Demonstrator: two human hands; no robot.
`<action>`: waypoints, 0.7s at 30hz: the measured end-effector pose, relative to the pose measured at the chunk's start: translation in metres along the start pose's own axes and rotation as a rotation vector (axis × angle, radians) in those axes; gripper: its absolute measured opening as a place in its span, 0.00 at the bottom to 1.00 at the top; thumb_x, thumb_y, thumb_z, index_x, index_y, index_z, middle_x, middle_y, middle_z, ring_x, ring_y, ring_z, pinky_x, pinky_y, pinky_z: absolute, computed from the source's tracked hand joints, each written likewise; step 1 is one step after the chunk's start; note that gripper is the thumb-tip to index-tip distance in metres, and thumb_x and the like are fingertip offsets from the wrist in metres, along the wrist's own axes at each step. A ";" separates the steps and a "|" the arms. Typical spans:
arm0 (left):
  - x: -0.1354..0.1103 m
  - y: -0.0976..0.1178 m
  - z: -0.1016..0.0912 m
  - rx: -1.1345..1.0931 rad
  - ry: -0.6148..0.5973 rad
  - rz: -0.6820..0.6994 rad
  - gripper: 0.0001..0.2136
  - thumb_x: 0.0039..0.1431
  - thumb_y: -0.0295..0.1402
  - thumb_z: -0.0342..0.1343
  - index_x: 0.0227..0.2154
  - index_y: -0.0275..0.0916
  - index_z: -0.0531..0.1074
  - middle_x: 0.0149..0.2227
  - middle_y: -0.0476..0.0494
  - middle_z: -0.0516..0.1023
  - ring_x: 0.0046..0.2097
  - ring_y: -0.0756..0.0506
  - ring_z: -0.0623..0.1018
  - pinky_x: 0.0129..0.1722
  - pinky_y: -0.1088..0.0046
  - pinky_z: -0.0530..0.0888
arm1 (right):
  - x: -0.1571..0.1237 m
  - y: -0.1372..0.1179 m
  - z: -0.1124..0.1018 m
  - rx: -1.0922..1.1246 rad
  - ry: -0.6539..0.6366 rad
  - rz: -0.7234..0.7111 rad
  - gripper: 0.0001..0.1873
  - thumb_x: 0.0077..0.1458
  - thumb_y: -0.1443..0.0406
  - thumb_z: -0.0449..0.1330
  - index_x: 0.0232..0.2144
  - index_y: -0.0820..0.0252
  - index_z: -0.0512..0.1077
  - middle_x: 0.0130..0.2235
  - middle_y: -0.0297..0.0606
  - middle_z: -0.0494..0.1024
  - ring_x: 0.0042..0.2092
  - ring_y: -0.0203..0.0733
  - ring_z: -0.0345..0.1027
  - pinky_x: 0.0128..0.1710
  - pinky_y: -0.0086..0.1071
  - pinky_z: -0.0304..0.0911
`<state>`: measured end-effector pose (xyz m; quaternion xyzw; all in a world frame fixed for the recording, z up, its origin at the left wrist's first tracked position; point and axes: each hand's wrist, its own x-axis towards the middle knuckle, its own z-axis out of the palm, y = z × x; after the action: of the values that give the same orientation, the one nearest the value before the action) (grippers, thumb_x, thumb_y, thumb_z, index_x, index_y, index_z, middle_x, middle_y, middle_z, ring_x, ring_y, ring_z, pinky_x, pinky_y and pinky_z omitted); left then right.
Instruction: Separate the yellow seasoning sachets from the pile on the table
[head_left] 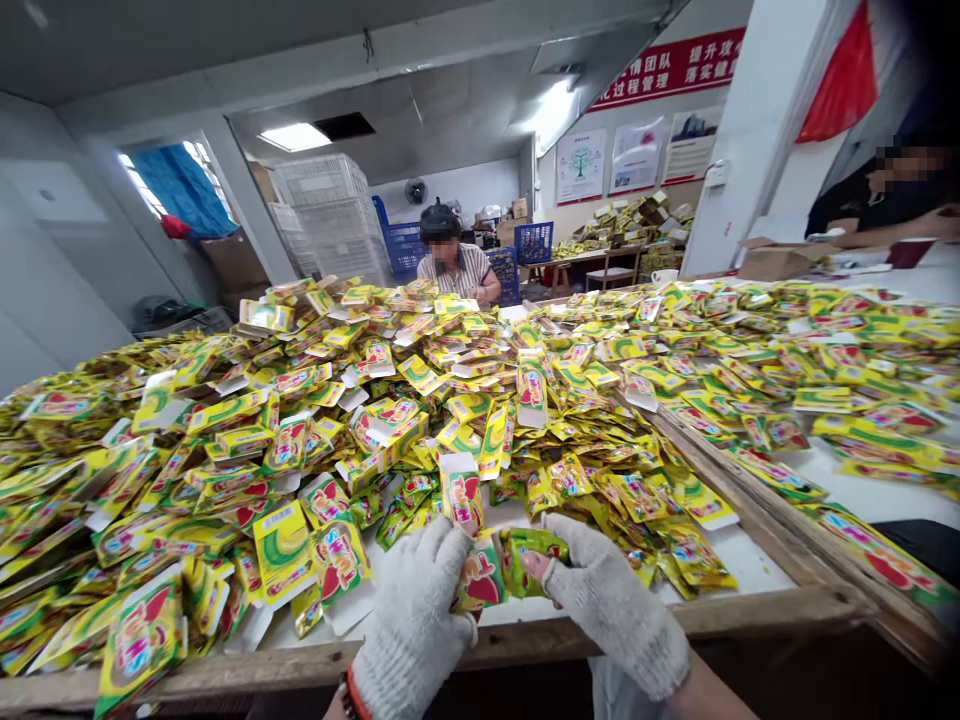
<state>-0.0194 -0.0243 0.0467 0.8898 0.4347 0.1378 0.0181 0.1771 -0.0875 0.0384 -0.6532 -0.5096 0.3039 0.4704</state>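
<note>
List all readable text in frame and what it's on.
"过程管理": red banner, lower row; other characters unsure.
Too small: wall posters.
Lettering blurred: small box in left hand, sachet in right hand, packet pile.

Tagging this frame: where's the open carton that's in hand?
Head view, low centre: the open carton stands upright in the gloved left hand, just left of the green sachet pinched by the right hand.
</note>
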 end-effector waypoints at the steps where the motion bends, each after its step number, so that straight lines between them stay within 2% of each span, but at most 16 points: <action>1: 0.000 0.000 -0.002 0.003 -0.023 0.043 0.36 0.33 0.22 0.50 0.54 0.44 0.66 0.57 0.42 0.68 0.55 0.37 0.68 0.55 0.57 0.66 | 0.001 -0.001 -0.004 -0.077 -0.048 -0.056 0.15 0.51 0.58 0.59 0.38 0.59 0.76 0.36 0.40 0.80 0.35 0.43 0.72 0.35 0.32 0.66; 4: 0.000 0.002 -0.002 0.010 -0.058 0.136 0.38 0.32 0.22 0.50 0.54 0.46 0.66 0.56 0.43 0.69 0.54 0.37 0.68 0.55 0.55 0.65 | 0.005 -0.009 -0.010 -0.277 -0.141 -0.131 0.09 0.50 0.61 0.59 0.32 0.59 0.76 0.33 0.39 0.79 0.35 0.42 0.70 0.35 0.31 0.63; 7: 0.003 0.007 0.000 0.025 -0.055 0.078 0.35 0.34 0.22 0.51 0.53 0.42 0.67 0.55 0.40 0.70 0.52 0.35 0.69 0.53 0.53 0.67 | 0.008 -0.017 -0.007 -0.391 -0.080 -0.117 0.06 0.50 0.63 0.60 0.30 0.60 0.74 0.31 0.39 0.77 0.33 0.41 0.68 0.34 0.31 0.61; 10: 0.006 0.013 -0.001 0.055 -0.039 0.000 0.33 0.34 0.22 0.52 0.51 0.39 0.68 0.54 0.37 0.70 0.52 0.34 0.69 0.52 0.54 0.68 | 0.007 -0.017 -0.005 -0.259 -0.083 -0.018 0.05 0.52 0.63 0.58 0.32 0.58 0.71 0.30 0.36 0.75 0.29 0.38 0.67 0.29 0.29 0.60; 12: 0.006 0.016 -0.002 0.074 -0.037 0.005 0.33 0.35 0.22 0.53 0.52 0.40 0.68 0.53 0.37 0.70 0.52 0.34 0.69 0.51 0.53 0.68 | 0.005 -0.013 -0.005 -0.182 -0.093 0.026 0.05 0.53 0.62 0.56 0.28 0.56 0.68 0.27 0.33 0.73 0.26 0.37 0.66 0.26 0.28 0.58; 17: 0.003 0.021 -0.002 0.091 -0.065 0.043 0.32 0.35 0.21 0.54 0.50 0.42 0.69 0.52 0.39 0.72 0.49 0.35 0.71 0.50 0.55 0.69 | 0.003 -0.009 0.000 -0.303 0.001 -0.139 0.07 0.50 0.67 0.57 0.22 0.56 0.71 0.27 0.36 0.75 0.31 0.39 0.65 0.33 0.31 0.58; 19: 0.001 0.018 0.000 0.088 -0.044 0.033 0.32 0.35 0.21 0.53 0.51 0.40 0.69 0.52 0.38 0.72 0.50 0.35 0.71 0.50 0.55 0.69 | 0.002 -0.011 0.001 -0.239 -0.063 -0.134 0.07 0.50 0.67 0.56 0.24 0.56 0.74 0.25 0.35 0.75 0.28 0.38 0.65 0.31 0.30 0.58; 21: 0.000 0.014 0.002 0.088 -0.010 0.024 0.34 0.35 0.21 0.53 0.53 0.38 0.67 0.54 0.37 0.71 0.52 0.34 0.69 0.51 0.53 0.69 | 0.000 -0.013 0.000 -0.095 -0.175 -0.004 0.10 0.53 0.62 0.55 0.31 0.57 0.76 0.19 0.32 0.72 0.21 0.35 0.62 0.23 0.28 0.55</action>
<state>-0.0087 -0.0329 0.0471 0.8956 0.4295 0.1143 -0.0205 0.1720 -0.0865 0.0508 -0.6448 -0.5638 0.3343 0.3931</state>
